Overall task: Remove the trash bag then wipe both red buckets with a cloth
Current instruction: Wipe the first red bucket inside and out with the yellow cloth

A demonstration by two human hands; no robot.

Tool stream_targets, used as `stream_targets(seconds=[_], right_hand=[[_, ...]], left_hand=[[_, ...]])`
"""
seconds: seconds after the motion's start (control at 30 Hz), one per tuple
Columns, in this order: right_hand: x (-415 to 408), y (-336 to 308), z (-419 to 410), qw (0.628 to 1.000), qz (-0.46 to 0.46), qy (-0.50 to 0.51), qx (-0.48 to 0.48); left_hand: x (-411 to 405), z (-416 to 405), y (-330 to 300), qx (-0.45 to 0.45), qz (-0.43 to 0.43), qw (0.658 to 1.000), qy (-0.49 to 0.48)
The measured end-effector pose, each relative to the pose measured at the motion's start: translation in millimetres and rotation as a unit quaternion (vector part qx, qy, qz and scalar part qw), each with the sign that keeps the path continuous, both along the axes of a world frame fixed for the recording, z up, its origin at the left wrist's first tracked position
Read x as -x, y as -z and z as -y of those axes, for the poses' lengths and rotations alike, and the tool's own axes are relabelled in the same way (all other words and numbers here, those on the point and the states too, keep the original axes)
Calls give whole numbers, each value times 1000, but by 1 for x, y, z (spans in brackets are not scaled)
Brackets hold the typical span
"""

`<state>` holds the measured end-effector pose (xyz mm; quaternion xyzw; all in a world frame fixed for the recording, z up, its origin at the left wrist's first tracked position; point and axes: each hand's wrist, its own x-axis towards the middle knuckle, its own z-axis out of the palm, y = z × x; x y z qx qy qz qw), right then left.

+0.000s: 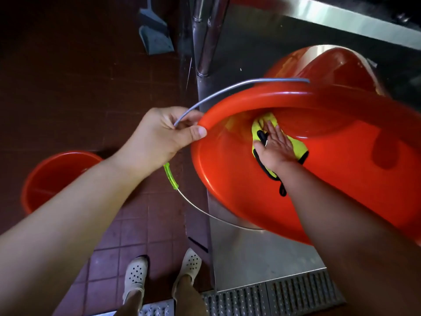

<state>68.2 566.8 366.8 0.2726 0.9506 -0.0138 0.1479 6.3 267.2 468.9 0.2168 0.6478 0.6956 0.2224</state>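
Both forearms are filling the near foreground, reaching forward from me. Left hand [164, 135] is gripping the rim of the large red plastic bucket [227, 179], thumb lying over the lip and fingers curled beneath, with the thin grey wire handle [227, 90] passing between the fingers. That bucket is being held tilted on its side, mouth turned toward me, in front of the stainless-steel counter [250, 254]. A translucent green grip [170, 176] on the wire is hanging just below my left wrist.

Right hand [276, 145] is reaching deep inside the bucket, fingers straight and spread, palm pressing the yellow-green cloth with black trim [300, 151] flat against the inner wall near the bottom. A black loop of the cloth is trailing down beside my right wrist.

A second red plastic bucket [52, 176] is standing upright on the dark red tiled floor [136, 236] at my left, well apart from the first. Behind the held bucket, a red shape is showing in the steel panel; I cannot tell whether it is a reflection or another vessel. A grey dustpan [157, 33] is leaning further back on the floor. My white perforated clogs [135, 272] are standing beside a metal drain grate [273, 297].
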Motion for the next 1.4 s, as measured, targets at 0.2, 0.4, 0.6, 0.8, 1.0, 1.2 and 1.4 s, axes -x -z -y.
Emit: stream_targets(seconds=[0.2, 0.4, 0.6, 0.8, 1.0, 1.2, 1.4], right_hand=[[1, -1, 25, 1000, -19, 23, 7], [-40, -2, 126, 981, -172, -19, 86], [-63, -6, 159, 955, -249, -87, 138], [-27, 5, 92, 984, -147, -68, 74], [14, 6, 19, 999, -35, 33, 12], [22, 5, 18, 998, -37, 41, 16], [-9, 7, 93, 984, -149, 66, 68]], left_hand=[[-44, 6, 55, -25, 154, 980, -123], [-44, 1, 61, -42, 151, 976, -151], [-24, 6, 40, -5, 52, 993, -109], [8, 15, 6, 7, 19, 996, -89], [20, 6, -1, -46, 28, 994, -92], [-19, 3, 54, -76, 147, 977, -135], [-53, -4, 81, -71, 225, 962, -139]])
